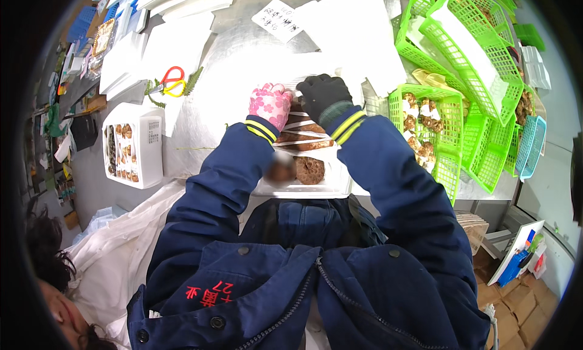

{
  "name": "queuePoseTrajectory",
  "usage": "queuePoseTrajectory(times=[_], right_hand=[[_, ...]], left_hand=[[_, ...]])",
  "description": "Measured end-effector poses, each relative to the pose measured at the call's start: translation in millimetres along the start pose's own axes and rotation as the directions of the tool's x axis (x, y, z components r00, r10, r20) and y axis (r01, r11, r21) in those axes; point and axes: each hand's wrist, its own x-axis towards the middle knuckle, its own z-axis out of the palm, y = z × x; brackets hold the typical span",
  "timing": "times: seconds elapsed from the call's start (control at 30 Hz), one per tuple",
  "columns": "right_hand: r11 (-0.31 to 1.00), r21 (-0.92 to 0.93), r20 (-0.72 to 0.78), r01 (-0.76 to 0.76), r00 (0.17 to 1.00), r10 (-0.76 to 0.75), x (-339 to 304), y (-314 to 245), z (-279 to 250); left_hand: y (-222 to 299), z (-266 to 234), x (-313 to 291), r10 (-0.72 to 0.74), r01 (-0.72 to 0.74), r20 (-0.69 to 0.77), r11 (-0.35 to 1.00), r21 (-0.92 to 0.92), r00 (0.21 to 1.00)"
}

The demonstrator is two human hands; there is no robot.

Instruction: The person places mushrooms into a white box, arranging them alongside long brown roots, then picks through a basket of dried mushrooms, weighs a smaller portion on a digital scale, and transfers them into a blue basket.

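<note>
A white box (335, 178) lies in front of my body. In it are brown items wrapped or crossed with white strips (305, 137), and a round brown mushroom cap (310, 170) at the near end. Beside that cap is a darker rounded thing, blurred. Both hands are at the box's far end, close together. My left hand (271, 102), in a pink flowered glove, has its fingers curled. My right hand (326, 96), in a black glove, is also closed, fingertips toward the left hand. Whatever lies between the fingers is too small or hidden to name.
Red-and-yellow scissors (174, 81) lie on green leaves at left. A white box of mushrooms (135, 146) stands further left. White sheets (352, 37) and a handwritten card (277, 20) lie beyond my hands. Green baskets (456, 137) stack at right, some holding mushrooms. A person (57, 307) is at lower left.
</note>
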Motion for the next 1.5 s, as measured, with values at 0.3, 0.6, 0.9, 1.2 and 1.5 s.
queuePoseTrajectory(times=[0.3,0.6,0.9,1.2,1.5], right_hand=[[0.993,-0.106,-0.127,-0.043,0.991,0.03,-9,23,72],[0.992,-0.054,-0.349,-0.118,0.933,0.092,-22,1,48],[0.983,-0.085,-0.278,-0.162,0.951,0.133,-19,-1,47],[0.804,0.592,-0.435,-0.051,0.82,0.372,-130,79,-32],[0.803,-0.157,-0.056,-0.574,0.817,0.573,-229,144,11]], left_hand=[[1,14,-1,0.067,-0.053,0.09,0.988,-0.146,0.994],[13,-16,-14,-0.016,-0.065,0.339,0.972,0.224,0.941],[5,-5,-26,-0.032,-0.093,0.347,0.937,0.337,0.937],[4,-10,-40,-0.011,-0.038,0.194,0.968,0.247,0.981],[3,-12,-43,-0.007,-0.026,0.175,0.982,0.188,0.985]])
